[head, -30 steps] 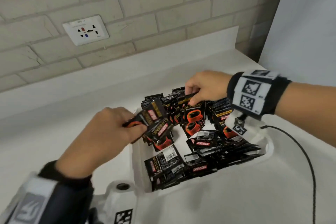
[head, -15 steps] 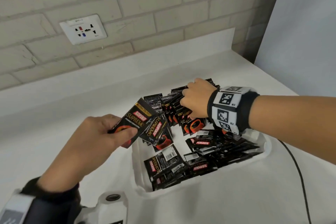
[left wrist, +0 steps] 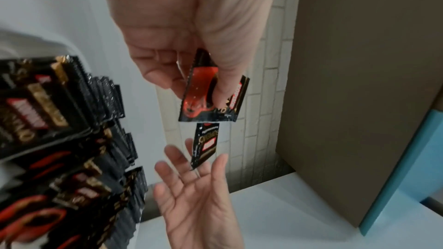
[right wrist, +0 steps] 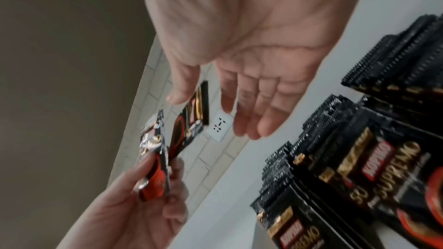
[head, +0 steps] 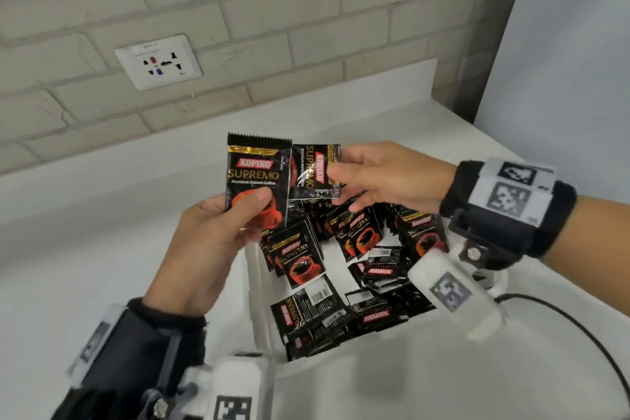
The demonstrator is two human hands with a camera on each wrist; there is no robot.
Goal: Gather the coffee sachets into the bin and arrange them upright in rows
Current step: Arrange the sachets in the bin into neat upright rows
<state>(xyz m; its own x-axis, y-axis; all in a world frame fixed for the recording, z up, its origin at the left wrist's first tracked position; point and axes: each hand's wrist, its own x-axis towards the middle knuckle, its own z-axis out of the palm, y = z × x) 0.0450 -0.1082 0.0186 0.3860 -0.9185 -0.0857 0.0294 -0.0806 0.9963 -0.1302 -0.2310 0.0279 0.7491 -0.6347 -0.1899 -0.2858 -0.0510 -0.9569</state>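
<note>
A white bin (head: 253,286) on the counter holds black Kopiko coffee sachets: several stand upright in rows (head: 361,215) at the back, others lie loose and flat (head: 315,309) at the front. Above the bin my left hand (head: 252,206) pinches one sachet (head: 257,177) upright by its lower edge, also seen in the left wrist view (left wrist: 210,99). Right beside it, my right hand (head: 341,181) pinches a second sachet (head: 312,170) turned sideways, thumb on its front and nearly straight fingers behind. That sachet's left edge is hidden behind the first one.
A wall socket (head: 158,61) sits in the brick wall behind the white counter (head: 102,249). A black cable (head: 579,327) curves over the counter right of the bin. A grey panel (head: 562,44) closes off the right side.
My left hand rose above the bin with two sachets. My right hand left the upright row, came up and took hold of one of them.
</note>
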